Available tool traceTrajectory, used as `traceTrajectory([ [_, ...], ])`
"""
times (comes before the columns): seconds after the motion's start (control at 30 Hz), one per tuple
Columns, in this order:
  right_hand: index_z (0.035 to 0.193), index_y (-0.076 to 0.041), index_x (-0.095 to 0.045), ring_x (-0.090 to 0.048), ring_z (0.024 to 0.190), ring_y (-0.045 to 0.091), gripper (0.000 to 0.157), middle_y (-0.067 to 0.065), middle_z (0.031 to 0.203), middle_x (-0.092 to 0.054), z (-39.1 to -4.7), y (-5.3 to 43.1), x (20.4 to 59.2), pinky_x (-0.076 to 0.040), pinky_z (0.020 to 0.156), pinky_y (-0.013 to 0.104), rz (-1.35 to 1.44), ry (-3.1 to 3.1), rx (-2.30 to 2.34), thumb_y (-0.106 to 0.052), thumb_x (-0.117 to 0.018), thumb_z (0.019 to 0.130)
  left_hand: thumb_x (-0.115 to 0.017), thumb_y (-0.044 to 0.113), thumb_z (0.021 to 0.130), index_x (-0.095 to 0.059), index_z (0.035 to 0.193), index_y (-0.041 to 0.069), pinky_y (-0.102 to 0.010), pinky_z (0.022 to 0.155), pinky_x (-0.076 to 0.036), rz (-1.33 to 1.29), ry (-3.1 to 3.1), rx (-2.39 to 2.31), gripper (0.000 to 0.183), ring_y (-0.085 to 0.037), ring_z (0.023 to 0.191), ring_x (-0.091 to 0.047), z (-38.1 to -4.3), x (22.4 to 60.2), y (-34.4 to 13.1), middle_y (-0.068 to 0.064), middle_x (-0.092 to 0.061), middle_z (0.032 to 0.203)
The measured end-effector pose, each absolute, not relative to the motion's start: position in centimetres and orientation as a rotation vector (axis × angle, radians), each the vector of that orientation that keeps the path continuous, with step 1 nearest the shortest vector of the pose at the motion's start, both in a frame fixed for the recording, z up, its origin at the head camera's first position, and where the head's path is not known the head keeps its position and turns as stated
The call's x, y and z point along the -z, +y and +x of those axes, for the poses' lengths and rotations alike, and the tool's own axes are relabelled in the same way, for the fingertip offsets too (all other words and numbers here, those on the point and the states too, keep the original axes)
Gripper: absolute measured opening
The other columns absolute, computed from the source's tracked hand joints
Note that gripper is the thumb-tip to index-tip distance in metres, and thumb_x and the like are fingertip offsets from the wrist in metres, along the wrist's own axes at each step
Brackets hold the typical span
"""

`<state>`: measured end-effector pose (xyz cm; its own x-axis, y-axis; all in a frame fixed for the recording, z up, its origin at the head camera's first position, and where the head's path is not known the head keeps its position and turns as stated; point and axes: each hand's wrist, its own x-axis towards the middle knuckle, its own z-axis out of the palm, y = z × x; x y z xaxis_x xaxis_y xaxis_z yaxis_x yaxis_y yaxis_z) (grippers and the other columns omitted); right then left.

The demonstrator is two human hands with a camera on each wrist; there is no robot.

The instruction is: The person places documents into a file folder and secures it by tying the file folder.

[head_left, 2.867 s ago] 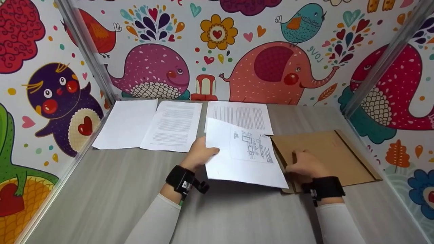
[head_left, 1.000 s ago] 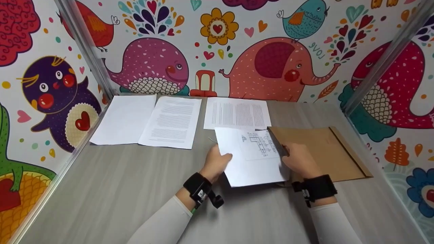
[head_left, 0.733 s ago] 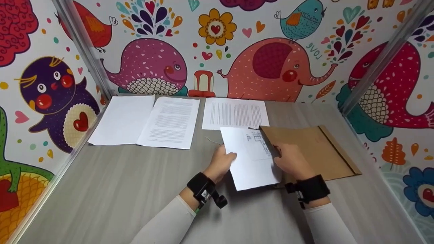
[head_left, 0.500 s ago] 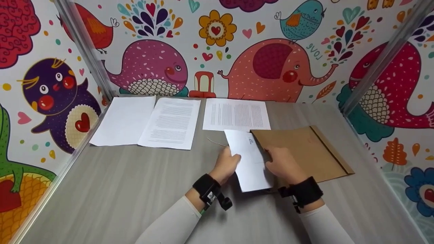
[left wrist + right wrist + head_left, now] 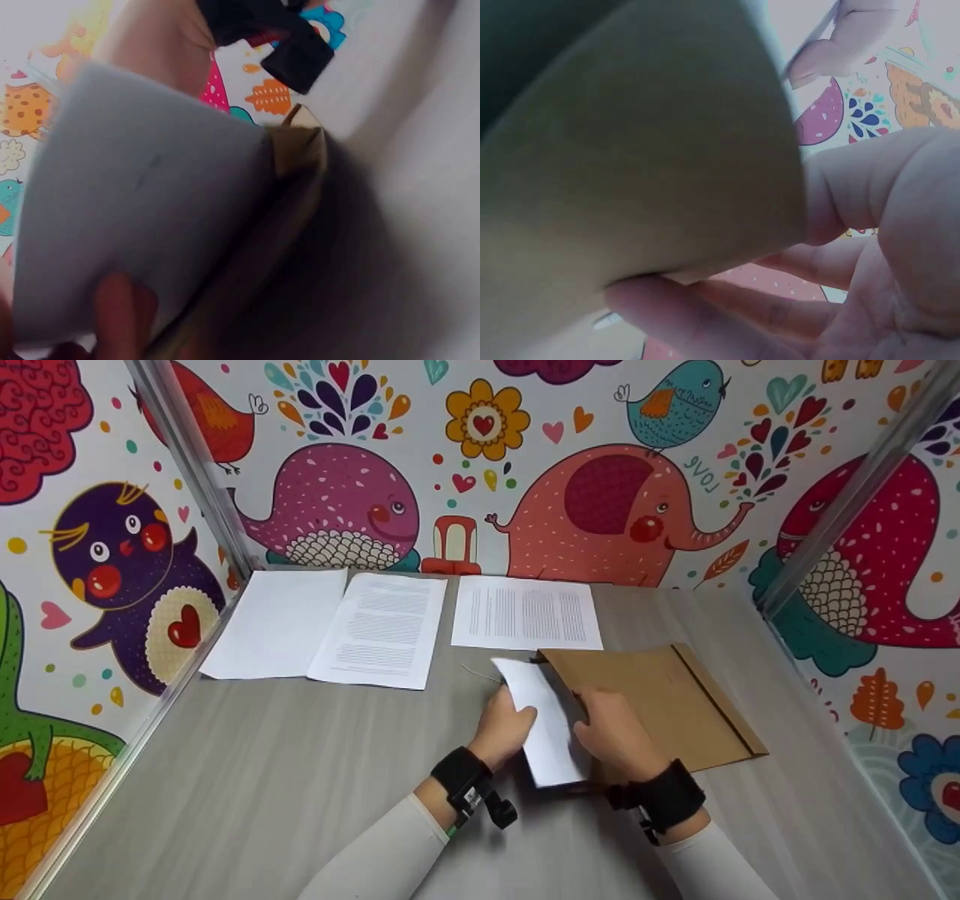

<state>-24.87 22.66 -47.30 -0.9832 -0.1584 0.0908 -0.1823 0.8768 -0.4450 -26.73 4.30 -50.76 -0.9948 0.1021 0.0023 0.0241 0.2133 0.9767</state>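
Observation:
In the head view my left hand (image 5: 506,727) pinches the left edge of white paper (image 5: 555,746), thumb on top. The paper's right part is hidden inside a brown paper envelope (image 5: 660,682). My right hand (image 5: 619,735) grips the envelope by the edge of its opening. In the left wrist view the paper (image 5: 142,180) runs into the mouth of the envelope (image 5: 300,146), and blurred fingers (image 5: 124,315) lie at the paper's edge. In the right wrist view the thumb and fingers of the right hand (image 5: 885,255) hold the envelope wall (image 5: 652,172).
On the grey table (image 5: 262,780), a blank sheet (image 5: 277,622) and a printed sheet (image 5: 382,630) lie at the back left. Another printed sheet (image 5: 525,611) lies behind the envelope. A thin string (image 5: 480,671) shows beside the left hand. Patterned walls (image 5: 465,472) surround the table.
The envelope and my right hand have moved left over the paper. The printed drawing has gone out of sight inside, leaving a narrower strip of paper. My left hand shifted slightly right.

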Motion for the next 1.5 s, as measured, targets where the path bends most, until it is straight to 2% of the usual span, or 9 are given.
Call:
traceTrajectory([
  [0.1,0.137,0.009,-0.062,-0.07,0.114,0.037,0.046,0.029,0.127,-0.071,-25.0,23.0,47.2,-0.058,0.095,0.053,0.257,-2.998,-0.716,0.001,-0.064,0.092,-0.064,0.013,0.09,-0.062,0.13,-0.001,-0.04,0.103,-0.053,0.073,2.497,-1.83,0.043,-0.025,0.116,-0.065,-26.8,50.3,4.1,-0.016,-0.07,0.126],
  [0.27,0.138,0.007,-0.062,-0.069,0.109,0.032,0.045,0.028,0.13,-0.071,-25.3,23.8,47.0,-0.059,0.093,0.052,0.169,-3.0,-0.762,-0.001,-0.062,0.094,-0.063,0.007,0.086,-0.066,0.105,0.003,-0.036,0.07,-0.061,0.03,2.353,-1.956,0.02,-0.014,0.071,-0.062,-26.8,49.8,4.0,-0.001,-0.063,0.083],
  [0.37,0.138,0.008,-0.061,-0.068,0.111,0.034,0.044,0.03,0.132,-0.069,-25.2,24.1,46.7,-0.058,0.093,0.053,0.166,-2.978,-0.785,0.0,-0.059,0.095,-0.059,-0.002,0.085,-0.066,0.1,-0.001,-0.042,0.057,-0.063,0.002,2.205,-2.068,0.017,-0.013,0.054,-0.059,-26.7,49.8,4.0,0.002,-0.056,0.071],
  [0.5,0.14,0.01,-0.058,-0.069,0.116,0.039,0.045,0.032,0.131,-0.068,-24.9,23.6,46.5,-0.058,0.095,0.055,0.196,-2.976,-0.735,0.0,-0.059,0.097,-0.058,-0.007,0.085,-0.067,0.102,-0.004,-0.043,0.059,-0.064,0.025,2.221,-2.083,0.019,-0.016,0.055,-0.063,-26.6,49.8,3.9,0.001,-0.061,0.071],
  [0.67,0.145,0.005,-0.057,-0.07,0.116,0.037,0.049,0.029,0.131,-0.069,-24.5,22.0,46.4,-0.058,0.098,0.055,0.166,-3.046,-0.658,-0.002,-0.064,0.097,-0.062,-0.006,0.088,-0.064,0.099,-0.002,-0.031,0.051,-0.057,0.138,2.378,-1.985,0.012,-0.031,0.055,-0.071,-26.3,49.7,3.8,0.002,-0.061,0.068],
  [0.93,0.131,0.004,-0.063,-0.072,0.1,0.033,0.039,0.026,0.117,-0.072,-23.3,20.4,46.1,-0.061,0.084,0.05,0.249,-2.975,-0.613,0.001,-0.068,0.092,-0.064,-0.006,0.09,-0.063,0.102,-0.002,-0.025,0.05,-0.055,0.189,2.367,-1.96,0.013,-0.01,0.047,-0.063,-26.2,50.0,3.8,-0.002,-0.068,0.07],
  [1.07,0.128,0.004,-0.064,-0.072,0.097,0.033,0.037,0.026,0.114,-0.073,-23.1,20.3,45.9,-0.061,0.08,0.049,0.282,-2.929,-0.65,0.002,-0.066,0.091,-0.063,-0.005,0.089,-0.064,0.101,-0.004,-0.024,0.05,-0.055,0.159,2.296,-1.998,0.012,-0.008,0.048,-0.06,-26.4,50.3,4.0,-0.006,-0.072,0.074],
  [1.27,0.129,0.002,-0.064,-0.072,0.097,0.032,0.038,0.026,0.114,-0.074,-23.3,20.9,45.7,-0.06,0.079,0.048,0.262,-2.902,-0.703,0.002,-0.065,0.091,-0.067,0.001,0.09,-0.063,0.093,0.0,-0.024,0.052,-0.058,0.057,2.21,-2.037,0.005,-0.006,0.046,-0.061,-26.6,50.5,4.1,0.0,-0.064,0.067],
  [1.5,0.121,0.002,-0.065,-0.073,0.091,0.04,0.033,0.025,0.104,-0.073,-22.5,19.7,45.9,-0.06,0.073,0.051,0.34,-2.857,-0.605,0.005,-0.067,0.088,-0.066,-0.003,0.091,-0.067,0.097,-0.004,-0.026,0.054,-0.06,0.083,2.224,-2.007,0.007,-0.007,0.047,-0.064,-26.5,50.5,4.1,-0.005,-0.071,0.072],
])
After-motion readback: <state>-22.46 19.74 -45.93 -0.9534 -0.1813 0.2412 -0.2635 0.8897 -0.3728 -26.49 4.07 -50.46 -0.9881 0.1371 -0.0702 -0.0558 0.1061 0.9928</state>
